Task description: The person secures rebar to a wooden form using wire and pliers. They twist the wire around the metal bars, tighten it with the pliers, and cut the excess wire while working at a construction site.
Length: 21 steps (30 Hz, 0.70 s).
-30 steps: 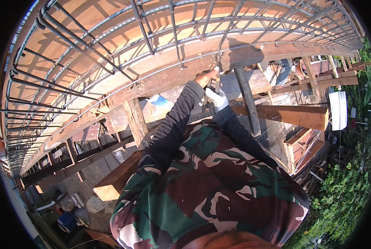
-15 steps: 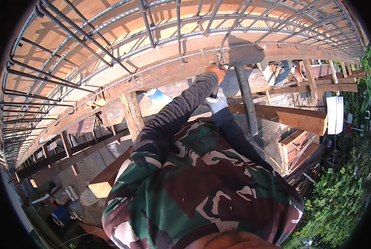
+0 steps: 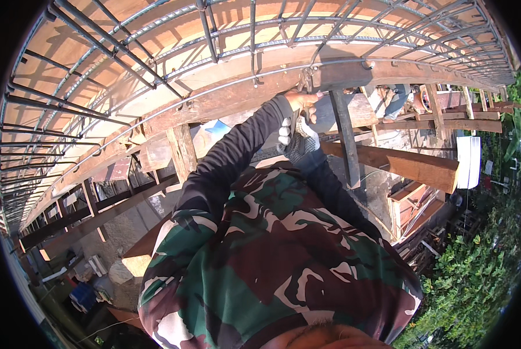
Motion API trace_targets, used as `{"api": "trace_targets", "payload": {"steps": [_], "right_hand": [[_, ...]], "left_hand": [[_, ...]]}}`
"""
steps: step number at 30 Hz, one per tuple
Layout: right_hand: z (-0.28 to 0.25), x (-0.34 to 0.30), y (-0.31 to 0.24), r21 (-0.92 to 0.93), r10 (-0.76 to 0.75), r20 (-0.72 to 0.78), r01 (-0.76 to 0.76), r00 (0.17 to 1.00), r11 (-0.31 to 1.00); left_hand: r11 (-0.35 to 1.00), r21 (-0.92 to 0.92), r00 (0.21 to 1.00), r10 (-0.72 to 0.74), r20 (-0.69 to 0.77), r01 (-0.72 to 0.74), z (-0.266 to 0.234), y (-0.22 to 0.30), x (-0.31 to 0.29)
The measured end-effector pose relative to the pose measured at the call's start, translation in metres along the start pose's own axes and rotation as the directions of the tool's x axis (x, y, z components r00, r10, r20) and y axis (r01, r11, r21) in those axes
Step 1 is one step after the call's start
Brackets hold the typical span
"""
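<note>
A metal tool that looks like a pair of pincers point(image 3: 307, 80) stands against the wooden beam point(image 3: 231, 93), its head at the beam's face. My bare left hand point(image 3: 300, 101) is closed just below that head; whether it grips the tool or something small beside it is hidden. Lower down, my right hand point(image 3: 302, 145), in a pale knitted glove, is wrapped round the tool's handles, its fingers on the left and palm on the right. A thin metal rod point(image 3: 214, 87) runs along the beam, held by bent nails.
A cage of steel reinforcing bars point(image 3: 156, 75) curves across the far side before plywood point(image 3: 121, 87). A dark upright timber point(image 3: 345, 139) and a thick beam point(image 3: 406, 166) stand to my right. Another person's leg point(image 3: 397, 103) shows beyond. The ground point(image 3: 118, 232) lies well below.
My right hand's gloved fingers have loosened and spread leftward round the handles. My left hand has shifted slightly left, turning its back more into the light.
</note>
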State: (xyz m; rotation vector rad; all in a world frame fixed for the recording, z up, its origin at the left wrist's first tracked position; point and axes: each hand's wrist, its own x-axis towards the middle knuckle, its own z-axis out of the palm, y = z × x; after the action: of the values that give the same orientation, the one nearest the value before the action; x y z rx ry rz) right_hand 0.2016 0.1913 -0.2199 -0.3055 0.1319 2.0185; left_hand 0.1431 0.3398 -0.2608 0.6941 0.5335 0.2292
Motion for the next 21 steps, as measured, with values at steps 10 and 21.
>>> {"api": "trace_targets", "payload": {"steps": [10,21], "right_hand": [[-0.037,0.021,0.014,-0.712,-0.529,0.515,-0.007,0.674,-0.702],[-0.023,0.027,0.03,-0.645,-0.259,0.525,0.18,0.811,-0.743]], "left_hand": [[0.422,0.717,0.704,0.221,-0.675,0.555,0.054,0.018,-0.003],[-0.047,0.866,0.827,0.325,-0.458,0.498,0.055,0.058,-0.09]]}}
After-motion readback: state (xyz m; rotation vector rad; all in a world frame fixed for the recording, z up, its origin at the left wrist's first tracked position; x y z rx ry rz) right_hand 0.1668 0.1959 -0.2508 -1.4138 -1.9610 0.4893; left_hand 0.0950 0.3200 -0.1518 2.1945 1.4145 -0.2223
